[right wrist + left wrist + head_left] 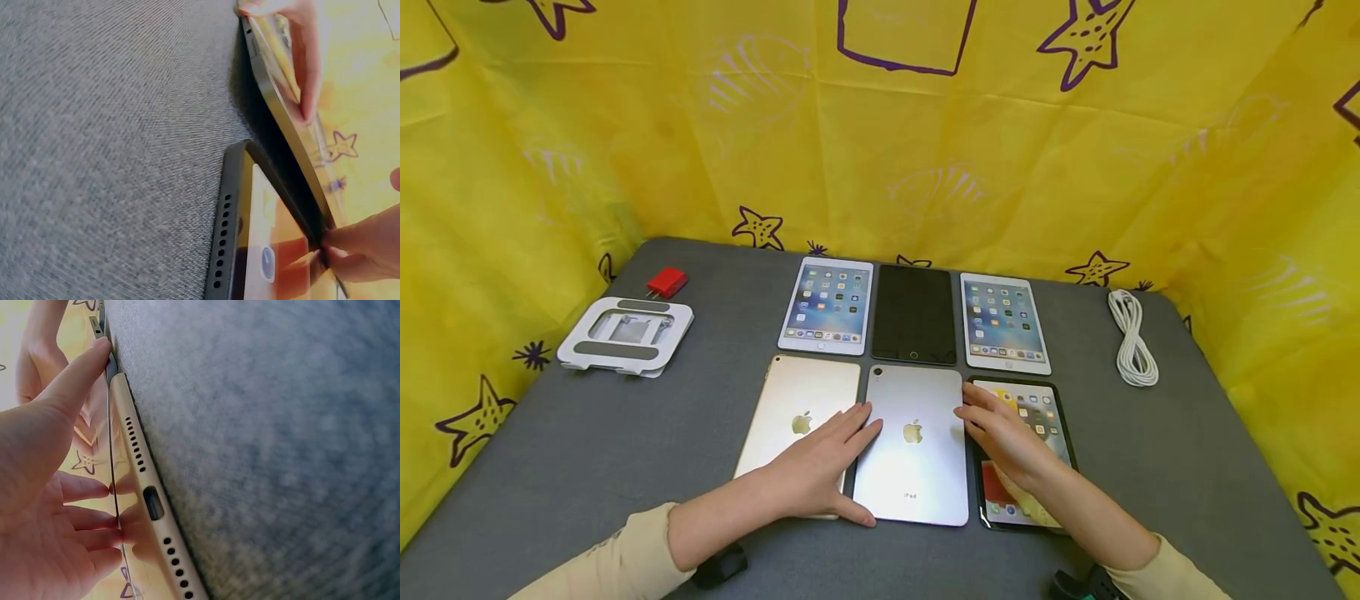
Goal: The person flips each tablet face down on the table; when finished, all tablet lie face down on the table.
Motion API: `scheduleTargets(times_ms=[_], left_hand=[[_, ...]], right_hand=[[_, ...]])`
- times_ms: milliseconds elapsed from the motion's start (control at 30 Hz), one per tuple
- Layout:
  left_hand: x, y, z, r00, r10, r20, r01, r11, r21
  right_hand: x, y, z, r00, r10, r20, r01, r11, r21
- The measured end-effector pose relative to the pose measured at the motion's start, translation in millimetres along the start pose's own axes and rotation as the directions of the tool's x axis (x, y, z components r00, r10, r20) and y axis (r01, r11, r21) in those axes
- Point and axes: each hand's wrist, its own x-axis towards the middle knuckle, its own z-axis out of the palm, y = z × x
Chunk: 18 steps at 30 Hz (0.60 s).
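A silver iPad (912,467) lies back up in the middle of the front row, its near edge raised off the table in the right wrist view. My left hand (823,462) holds its left side, the thumb at the near corner and the fingers along the edge. Those fingers pass over a gold iPad (767,417), also back up. At the silver iPad's right side, my right hand (1003,429) grips the edge with its fingertips. Beneath that hand lies a black-framed tablet (1060,417) with its screen lit; the hand covers part of it.
Behind stand two white tablets (827,304) with lit screens and a dark-screened black tablet (913,312) between them. A folded white stand (625,335) and a red charger plug (667,282) lie left. A coiled white cable (1133,337) lies right. Yellow cloth (880,150) surrounds the grey table.
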Motion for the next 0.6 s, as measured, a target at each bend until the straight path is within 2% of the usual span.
scheduleTargets(times_ms=[233, 600], left_hand=[[-0.4, 0.1, -0.2, 0.999, -0.029, 0.023, 0.029, 1.000, -0.008], [-2.2, 1.1, 0.0, 1.000, -0.015, 0.023, 0.015, 1.000, 0.006]], right_hand=[[-4.3, 2.3, -0.7, 1.000, -0.016, 0.026, 0.017, 1.000, -0.012], [-9.9, 13.4, 3.5, 0.999, -0.028, 0.021, 0.031, 0.988, -0.154]])
